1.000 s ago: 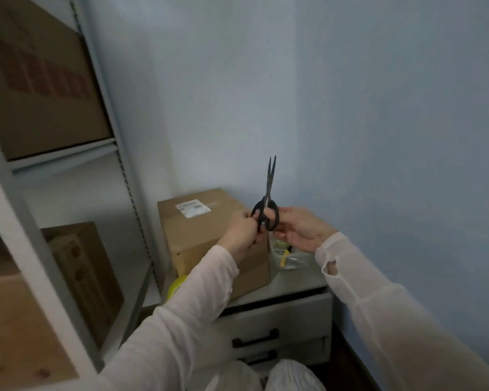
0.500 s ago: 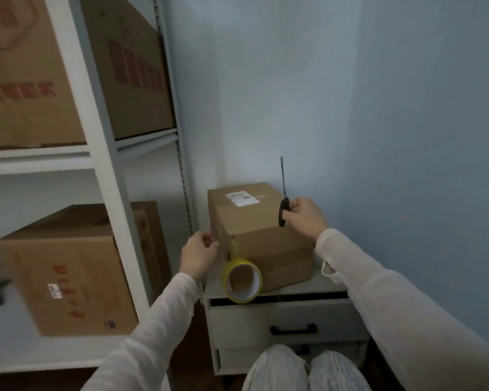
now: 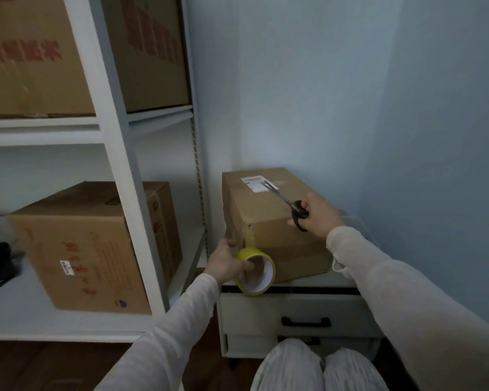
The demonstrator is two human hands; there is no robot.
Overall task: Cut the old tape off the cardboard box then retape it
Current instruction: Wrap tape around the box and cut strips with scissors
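My right hand (image 3: pixel 318 218) is gripping the black-handled steel scissors (image 3: pixel 287 203), fingers curled round the loops, blades lying together with the tips over the white shipping label (image 3: pixel 256 184) on the brown cardboard box (image 3: pixel 266 221) that is sitting on the white drawer cabinet (image 3: pixel 294 309) in the corner. My left hand (image 3: pixel 223 262) is clutching the yellow tape roll (image 3: pixel 256 270) at the box's near lower corner, thumb tucked inside its core

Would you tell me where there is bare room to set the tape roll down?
The shelf board in front of the lower shelf box is bare. The cabinet top is crowded: the cardboard box and tape roll leave only a thin front strip.
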